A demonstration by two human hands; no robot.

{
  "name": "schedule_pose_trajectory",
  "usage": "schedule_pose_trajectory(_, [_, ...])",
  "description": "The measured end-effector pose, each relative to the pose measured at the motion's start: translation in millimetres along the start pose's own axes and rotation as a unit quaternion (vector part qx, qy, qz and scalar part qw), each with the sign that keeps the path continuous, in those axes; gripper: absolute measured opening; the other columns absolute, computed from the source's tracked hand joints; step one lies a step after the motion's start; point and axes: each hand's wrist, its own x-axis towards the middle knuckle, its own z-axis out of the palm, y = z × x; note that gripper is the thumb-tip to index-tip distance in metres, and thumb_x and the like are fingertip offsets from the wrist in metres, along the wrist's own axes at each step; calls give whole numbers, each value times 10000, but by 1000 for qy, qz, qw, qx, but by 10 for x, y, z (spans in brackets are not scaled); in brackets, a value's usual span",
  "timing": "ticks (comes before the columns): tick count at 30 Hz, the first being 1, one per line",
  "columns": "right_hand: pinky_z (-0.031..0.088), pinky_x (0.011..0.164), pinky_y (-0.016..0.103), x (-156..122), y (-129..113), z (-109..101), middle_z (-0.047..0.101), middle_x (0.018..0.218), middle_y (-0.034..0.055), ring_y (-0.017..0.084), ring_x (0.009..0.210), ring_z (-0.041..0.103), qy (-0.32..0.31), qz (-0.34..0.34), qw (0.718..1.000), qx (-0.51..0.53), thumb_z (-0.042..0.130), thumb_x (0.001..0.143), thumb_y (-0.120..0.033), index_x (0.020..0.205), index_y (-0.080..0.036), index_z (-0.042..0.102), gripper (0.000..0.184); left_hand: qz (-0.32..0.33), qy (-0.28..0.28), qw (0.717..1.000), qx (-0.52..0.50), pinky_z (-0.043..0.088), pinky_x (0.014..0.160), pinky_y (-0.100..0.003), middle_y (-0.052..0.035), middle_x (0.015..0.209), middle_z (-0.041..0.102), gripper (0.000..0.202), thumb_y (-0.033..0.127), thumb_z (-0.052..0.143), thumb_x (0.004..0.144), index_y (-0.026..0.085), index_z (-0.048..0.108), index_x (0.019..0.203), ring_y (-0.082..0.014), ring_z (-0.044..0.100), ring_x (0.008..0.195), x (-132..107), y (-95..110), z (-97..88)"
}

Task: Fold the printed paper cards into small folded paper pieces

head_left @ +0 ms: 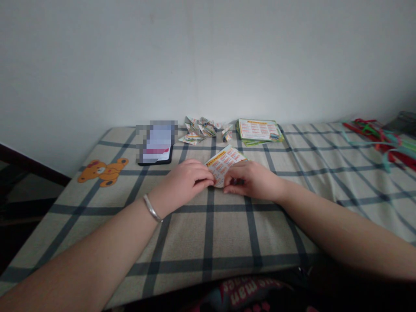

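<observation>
A printed paper card (224, 162) with red and yellow print lies at an angle on the checked cloth between my hands. My left hand (191, 180), with a silver bangle (152, 209) on its wrist, pinches the card's near left edge. At the near right edge, my right hand (248, 180) has its fingers curled and closed on the same card. Its fingers partly cover the card's right side. Just beyond are several folded paper pieces (206, 128) in a loose heap. A stack of similar printed cards (260, 130) sits to their right.
A phone (157, 143) with a lit, blurred screen lies left of the folded pieces. An orange bear cutout (102, 172) rests near the left edge of the checked tablecloth (182, 242). Red and green ribbons (386, 138) lie at the far right. A white wall (208, 60) stands behind.
</observation>
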Motion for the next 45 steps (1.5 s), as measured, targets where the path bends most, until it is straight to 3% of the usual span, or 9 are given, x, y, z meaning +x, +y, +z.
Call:
schedule_pose_trajectory(6, [437, 687, 256, -1, 15, 23, 696, 807, 19, 131, 726, 614, 14, 19, 1000, 5, 637, 878, -320, 877, -190, 672, 135, -2, 2, 1000, -10, 448, 883, -353, -2, 872, 712, 138, 278, 608, 897, 212, 711, 832, -173, 619, 890, 18, 4, 21])
schedule_pose_trajectory(14, [449, 701, 254, 4, 63, 10, 695, 821, 10, 127, 745, 622, -3, -5, 999, 33, 655, 868, -320, 881, -190, 670, 131, -30, -18, 999, -26, 451, 878, -365, -1, 890, 728, 177, 300, 593, 901, 233, 734, 817, -175, 628, 900, 52, -17, 12])
schedule_pose_trajectory(27, [477, 689, 231, 13, 106, -42, 690, 810, 10, 120, 743, 630, -22, -2, 996, 82, 707, 824, -291, 858, -182, 681, 116, -13, -13, 1000, -21, 436, 886, -354, 1, 914, 707, 94, 257, 649, 873, 232, 736, 845, -178, 603, 923, 24, -23, 30])
schedule_pose_trajectory(34, [502, 802, 269, 23, 148, -43, 716, 886, 20, 131, 849, 653, -38, -16, 992, 121, 664, 860, -286, 875, -198, 691, 93, -2, -15, 1000, -22, 437, 912, -356, 6, 933, 717, 62, 247, 657, 868, 217, 711, 867, -169, 621, 932, 29, -19, 18])
schedule_pose_trajectory(40, [469, 730, 256, 8, 38, -15, 693, 839, 26, 131, 779, 625, 0, -17, 1000, 22, 607, 872, -212, 885, -182, 674, 75, 11, -2, 1000, -10, 445, 906, -355, -16, 956, 701, 100, 270, 647, 874, 193, 695, 916, -183, 604, 954, 13, 5, 13])
schedule_pose_trajectory(45, [432, 714, 261, -3, -40, 34, 679, 854, 37, 149, 795, 613, 55, -18, 993, -102, 564, 902, -265, 900, -176, 662, 132, 10, 11, 1000, 25, 459, 861, -373, -23, 903, 685, 141, 320, 688, 841, 182, 685, 869, -201, 608, 906, 19, 58, 4])
